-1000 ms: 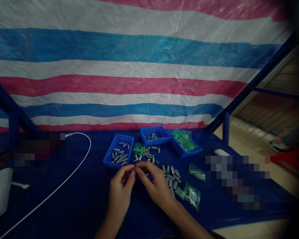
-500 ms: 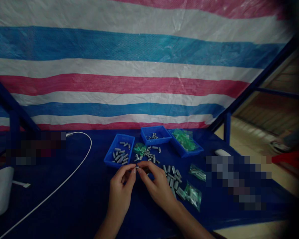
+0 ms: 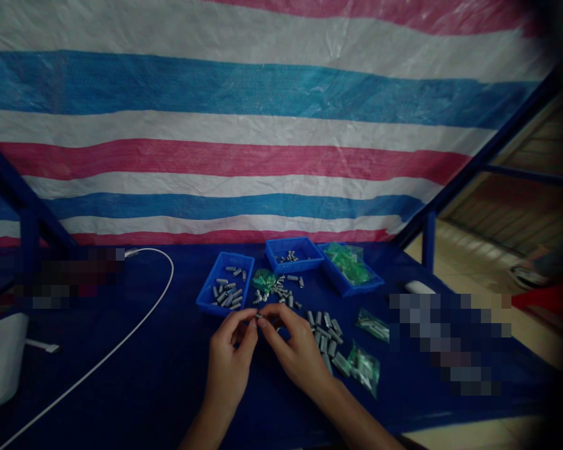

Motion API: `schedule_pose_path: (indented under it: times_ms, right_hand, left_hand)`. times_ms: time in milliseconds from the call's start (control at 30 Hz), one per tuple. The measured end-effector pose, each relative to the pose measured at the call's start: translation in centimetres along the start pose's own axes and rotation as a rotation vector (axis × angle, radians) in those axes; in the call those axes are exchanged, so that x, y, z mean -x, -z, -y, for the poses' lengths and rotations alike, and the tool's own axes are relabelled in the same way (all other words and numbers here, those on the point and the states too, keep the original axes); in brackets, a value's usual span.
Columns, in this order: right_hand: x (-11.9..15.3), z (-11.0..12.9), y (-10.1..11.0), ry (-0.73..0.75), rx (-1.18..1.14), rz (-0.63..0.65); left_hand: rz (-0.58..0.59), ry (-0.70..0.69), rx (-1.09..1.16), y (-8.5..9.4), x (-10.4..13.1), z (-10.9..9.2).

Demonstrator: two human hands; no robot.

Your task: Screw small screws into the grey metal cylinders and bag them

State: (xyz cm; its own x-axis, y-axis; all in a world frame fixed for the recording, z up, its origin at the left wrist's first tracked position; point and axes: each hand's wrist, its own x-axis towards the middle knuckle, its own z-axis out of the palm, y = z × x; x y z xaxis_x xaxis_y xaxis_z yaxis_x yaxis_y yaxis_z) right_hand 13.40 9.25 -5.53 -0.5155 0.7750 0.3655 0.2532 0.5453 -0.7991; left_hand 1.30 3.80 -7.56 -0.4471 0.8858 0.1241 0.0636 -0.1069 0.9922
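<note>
My left hand [image 3: 233, 340] and my right hand [image 3: 294, 342] meet fingertip to fingertip over the blue table. Both are closed in a pinch around one small metal part [image 3: 259, 316], mostly covered by the fingers. Just beyond my left hand stands a blue bin [image 3: 201, 301] with several silver metal cylinders in it. Loose small metal parts [image 3: 281, 289] lie past the fingertips, beside a small green bag [image 3: 264, 279]. To the right of my right hand, several larger metal cylinders [image 3: 327, 334] are spread on the table.
Farther back are a blue bin [image 3: 295, 267] of small metal parts and another blue bin [image 3: 351, 289] of green bags. Two filled bags [image 3: 372, 325] [image 3: 363, 369] lie at right. A white cable [image 3: 136, 322] curves across the left, near a white object [image 3: 2, 356]. A striped tarp [image 3: 244, 156] hangs behind.
Both hands stay pinched together in nearly the same place, with only a slight shift of the fingers on the small metal part. The bins and loose parts look unchanged.
</note>
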Motion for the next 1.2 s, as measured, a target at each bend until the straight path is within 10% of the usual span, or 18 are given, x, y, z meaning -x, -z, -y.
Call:
schedule_pose_path:
  times_ms: [1200]
  right_hand:
    - [0.03,0.04,0.23,-0.007,0.016,0.008]
  left_hand:
    - [0.026,-0.036,-0.045,-0.09,0.14,-0.46]
